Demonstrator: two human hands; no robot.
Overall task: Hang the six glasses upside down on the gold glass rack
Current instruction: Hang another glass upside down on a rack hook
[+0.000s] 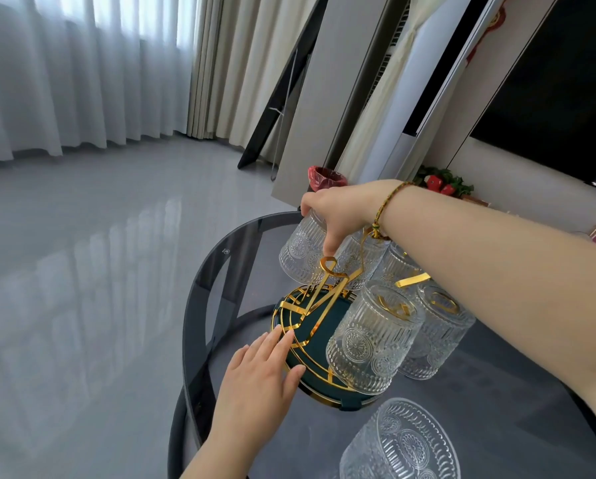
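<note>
The gold glass rack (310,305) stands on its dark green round base on the glass table. Several embossed clear glasses hang upside down on its arms, the nearest glass (369,340) at the front and another (438,340) beside it. My right hand (341,212) grips the base of an upside-down glass (301,250) at the rack's far left side, next to a bare gold arm tip. My left hand (258,378) lies flat with fingers on the rack's rim. One more glass (400,444) stands upside down on the table near me.
The round dark glass table (220,271) has its edge just left of the rack, with grey floor beyond. A red-lined bin (326,178) and red-and-green decoration (441,184) sit behind, by the wall panels and the dark TV screen.
</note>
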